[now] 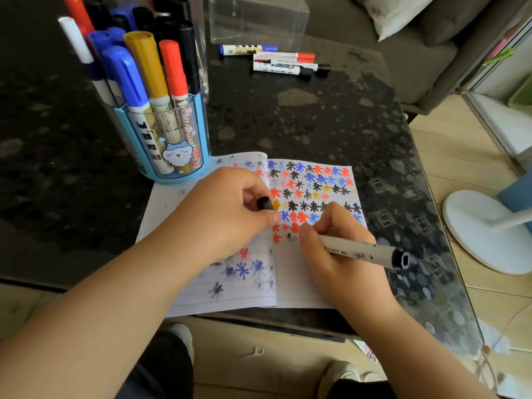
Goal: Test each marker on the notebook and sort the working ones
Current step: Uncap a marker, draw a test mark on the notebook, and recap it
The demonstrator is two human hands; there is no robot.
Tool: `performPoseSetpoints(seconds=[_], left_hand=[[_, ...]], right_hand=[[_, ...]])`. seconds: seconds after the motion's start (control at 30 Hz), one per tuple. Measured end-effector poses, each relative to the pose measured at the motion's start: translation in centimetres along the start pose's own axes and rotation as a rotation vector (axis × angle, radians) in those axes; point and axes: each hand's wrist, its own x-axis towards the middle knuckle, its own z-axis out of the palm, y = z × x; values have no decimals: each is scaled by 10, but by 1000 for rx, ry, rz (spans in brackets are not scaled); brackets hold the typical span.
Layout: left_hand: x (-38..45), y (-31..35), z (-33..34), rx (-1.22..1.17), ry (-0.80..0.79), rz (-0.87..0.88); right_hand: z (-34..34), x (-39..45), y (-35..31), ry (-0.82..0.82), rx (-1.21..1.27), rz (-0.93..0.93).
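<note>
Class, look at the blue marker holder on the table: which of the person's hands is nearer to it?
The left hand, gripping a black cap, lies just below and right of the holder. The right hand, gripping the marker, is farther right over the notebook.

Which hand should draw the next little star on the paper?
The right hand. It already grips the grey uncapped marker with its tip on the lined notebook page. The left hand is busy holding the black cap.
</note>
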Motion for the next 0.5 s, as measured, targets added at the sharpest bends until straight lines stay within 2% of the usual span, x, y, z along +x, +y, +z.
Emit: performPoseSetpoints(seconds=[0.13,0.33,0.4,0.5], left_hand=[[-2,1,0,5,4,-9],[-1,0,-1,-49,18,-8],[0,0,-3,-147,21,-28],[0,3,-8,-461,-37,-116]], right_hand=[[-2,-1,-2,-69,48,39],[-5,-1,-6,42,256,128],[-10,2,-12,32,343,149],[-22,8,-22,-7,455,139]])
